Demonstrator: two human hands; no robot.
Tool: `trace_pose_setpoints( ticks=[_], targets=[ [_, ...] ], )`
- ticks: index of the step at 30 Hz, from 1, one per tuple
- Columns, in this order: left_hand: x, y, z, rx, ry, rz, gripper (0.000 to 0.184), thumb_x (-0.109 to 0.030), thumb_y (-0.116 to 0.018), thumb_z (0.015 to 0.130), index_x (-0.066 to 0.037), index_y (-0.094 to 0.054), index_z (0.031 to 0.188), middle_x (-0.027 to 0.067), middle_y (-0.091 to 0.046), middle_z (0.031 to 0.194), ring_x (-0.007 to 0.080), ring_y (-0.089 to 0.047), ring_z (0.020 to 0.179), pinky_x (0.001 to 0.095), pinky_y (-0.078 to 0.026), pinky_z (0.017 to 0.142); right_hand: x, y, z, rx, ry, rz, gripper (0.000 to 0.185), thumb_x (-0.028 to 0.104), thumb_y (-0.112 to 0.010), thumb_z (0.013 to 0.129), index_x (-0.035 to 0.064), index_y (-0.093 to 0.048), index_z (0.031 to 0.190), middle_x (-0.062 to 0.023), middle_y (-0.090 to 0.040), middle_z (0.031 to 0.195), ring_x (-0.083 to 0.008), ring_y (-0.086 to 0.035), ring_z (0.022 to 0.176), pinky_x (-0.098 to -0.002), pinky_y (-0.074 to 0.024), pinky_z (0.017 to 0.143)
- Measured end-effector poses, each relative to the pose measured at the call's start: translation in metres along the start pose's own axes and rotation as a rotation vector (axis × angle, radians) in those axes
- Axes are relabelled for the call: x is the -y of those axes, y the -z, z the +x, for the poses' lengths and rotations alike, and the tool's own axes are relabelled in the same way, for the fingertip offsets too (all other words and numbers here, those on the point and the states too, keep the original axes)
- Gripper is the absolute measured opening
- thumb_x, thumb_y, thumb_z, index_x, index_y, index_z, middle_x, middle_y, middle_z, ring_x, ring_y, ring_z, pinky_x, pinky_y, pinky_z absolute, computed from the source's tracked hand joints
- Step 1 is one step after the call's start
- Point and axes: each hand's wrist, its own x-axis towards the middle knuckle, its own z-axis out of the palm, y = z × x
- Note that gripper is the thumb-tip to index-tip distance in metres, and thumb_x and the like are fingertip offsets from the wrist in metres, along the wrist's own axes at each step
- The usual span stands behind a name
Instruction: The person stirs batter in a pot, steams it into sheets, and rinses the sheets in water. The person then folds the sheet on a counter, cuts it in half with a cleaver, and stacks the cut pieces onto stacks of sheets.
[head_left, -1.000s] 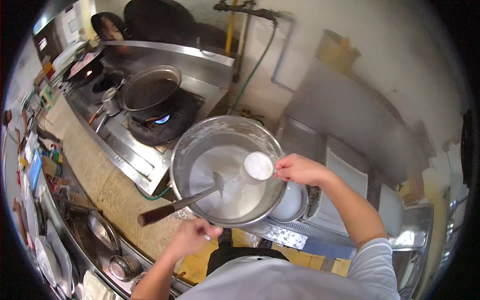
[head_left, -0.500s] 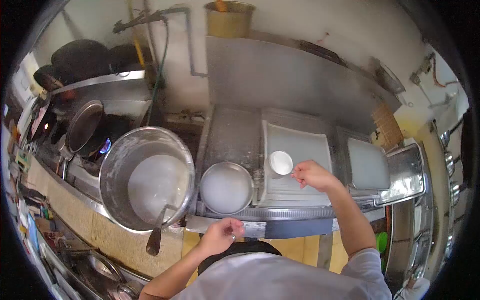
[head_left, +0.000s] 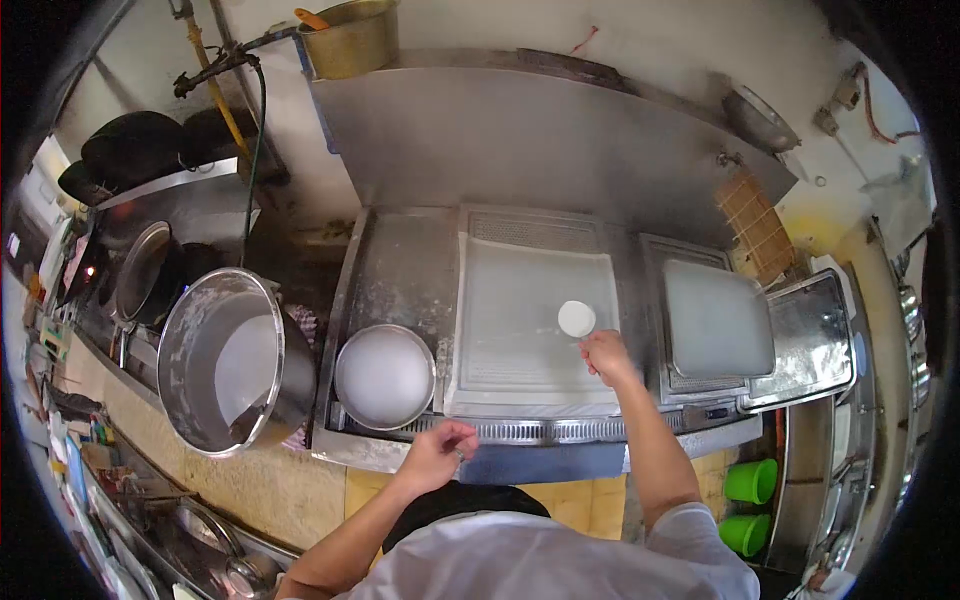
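My right hand (head_left: 606,357) is closed on the short handle of a small round ladle (head_left: 577,319) with white contents. The ladle is above the right part of a white cloth (head_left: 530,300) spread over a perforated metal tray. My left hand (head_left: 440,455), wearing a ring, hovers by the counter's front edge with loosely curled fingers and nothing in it. Nearest to it is a round metal pan (head_left: 385,378) with a pale, cloudy surface. Further left stands a deep metal pot (head_left: 215,360) holding white liquid, with a dark-handled utensil (head_left: 248,420) leaning inside.
Right of the cloth lie a pale, rounded rectangular tray (head_left: 718,320) and a shiny metal tray (head_left: 808,340). Several dark woks (head_left: 135,150) stand at the back left. Two green buckets (head_left: 750,482) are low on the right. A brass-coloured pot (head_left: 348,40) sits on the back ledge.
My right hand has carried the ladle from the cloth's left part to its right part. The view has shifted, so the counter appears further left. My left hand stays near the front edge.
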Motion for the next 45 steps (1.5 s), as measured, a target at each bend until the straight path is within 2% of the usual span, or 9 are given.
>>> trace_pose_setpoints(
  ticks=[8, 11, 16, 20, 26, 29, 34, 40, 45],
  targets=[
    [0.005, 0.005, -0.001, -0.043, -0.019, 0.008, 0.02, -0.007, -0.066, 0.099, 0.004, -0.064, 0.115, 0.0074, -0.071, 0.098, 0.0135, -0.068, 0.087, 0.0288, -0.055, 0.081, -0.036, 0.002, 0.03, -0.112, 0.081, -0.06, 0.015, 0.002, -0.07, 0.077, -0.0013, -0.063, 0.063, -0.0086, -0.061, 0.06, -0.0167, -0.056, 0.05, -0.0368, -0.0386, 0.041],
    [0.01, 0.012, 0.002, -0.028, -0.028, 0.002, 0.019, -0.007, -0.067, 0.099, 0.004, -0.064, 0.114, 0.0077, -0.072, 0.098, 0.0135, -0.067, 0.087, 0.029, -0.054, 0.081, -0.051, -0.001, 0.033, -0.103, 0.137, -0.044, 0.015, 0.002, -0.065, 0.084, 0.0001, -0.063, 0.07, -0.0077, -0.06, 0.064, -0.0153, -0.053, 0.05, -0.032, -0.0342, 0.039],
    [0.013, 0.027, 0.003, -0.013, -0.058, 0.008, 0.019, -0.008, -0.068, 0.099, 0.004, -0.064, 0.113, 0.008, -0.072, 0.098, 0.0133, -0.067, 0.086, 0.0284, -0.054, 0.08, -0.025, -0.019, -0.009, -0.206, 0.104, -0.179, 0.014, 0.001, -0.065, 0.083, 0.0016, -0.064, 0.069, -0.0072, -0.061, 0.065, -0.0164, -0.057, 0.055, -0.0357, -0.0397, 0.045],
    [0.01, 0.038, -0.001, 0.01, -0.062, -0.012, 0.017, 0.002, -0.061, 0.098, 0.006, -0.063, 0.115, 0.0093, -0.072, 0.099, 0.0143, -0.067, 0.087, 0.0298, -0.055, 0.08, -0.03, -0.026, -0.021, -0.249, 0.075, -0.212, 0.009, 0.003, -0.066, 0.081, 0.0009, -0.067, 0.072, -0.0091, -0.064, 0.068, -0.0182, -0.059, 0.058, -0.0383, -0.0415, 0.049],
    [0.015, 0.057, -0.002, 0.033, -0.051, -0.012, 0.021, 0.007, -0.059, 0.094, 0.005, -0.063, 0.114, 0.0082, -0.071, 0.098, 0.0148, -0.067, 0.087, 0.0305, -0.055, 0.082, -0.091, -0.015, 0.016, -0.286, 0.355, -0.591, 0.011, 0.007, -0.068, 0.075, -0.0029, -0.07, 0.079, -0.0215, -0.069, 0.079, -0.0345, -0.066, 0.072, -0.0468, -0.0482, 0.063],
    [0.02, 0.062, 0.001, 0.05, -0.052, -0.032, 0.025, 0.011, -0.056, 0.091, 0.004, -0.063, 0.114, 0.0075, -0.07, 0.097, 0.0153, -0.068, 0.087, 0.0306, -0.055, 0.083, -0.091, -0.013, 0.02, -0.305, 0.38, -0.763, 0.014, 0.007, -0.067, 0.074, -0.0037, -0.071, 0.082, -0.0256, -0.07, 0.085, -0.0428, -0.067, 0.08, -0.0495, -0.0511, 0.072],
    [0.03, 0.068, 0.007, 0.063, -0.072, -0.062, 0.033, 0.015, -0.052, 0.087, 0.004, -0.062, 0.116, 0.0071, -0.069, 0.097, 0.0152, -0.067, 0.089, 0.03, -0.055, 0.082, -0.067, -0.018, 0.035, -0.44, 0.488, -1.003, 0.019, 0.007, -0.061, 0.078, -0.0027, -0.072, 0.09, -0.0279, -0.069, 0.096, -0.0478, -0.065, 0.09, -0.052, -0.0531, 0.082],
    [0.028, 0.061, 0.024, 0.009, -0.04, -0.022, 0.031, 0.01, -0.061, 0.089, 0.004, -0.062, 0.119, 0.0062, -0.07, 0.099, 0.0135, -0.066, 0.089, 0.0278, -0.054, 0.082, -0.019, -0.024, 0.064, -0.452, 0.452, -0.87, 0.023, 0.006, -0.058, 0.082, -0.0025, -0.072, 0.099, -0.029, -0.068, 0.102, -0.0455, -0.065, 0.098, -0.0519, -0.0526, 0.087],
    [-0.001, 0.031, 0.059, -0.098, -0.216, 0.44, 0.032, -0.014, -0.071, 0.091, 0.0, -0.064, 0.119, 0.0145, -0.072, 0.105, 0.025, -0.071, 0.094, 0.0364, -0.056, 0.085, 0.035, -0.034, 0.052, -0.446, 0.448, -0.913, 0.037, 0.001, -0.059, 0.079, -0.0082, -0.067, 0.113, -0.0286, -0.065, 0.102, -0.0428, -0.064, 0.099, -0.0491, -0.0518, 0.087]
  ],
)
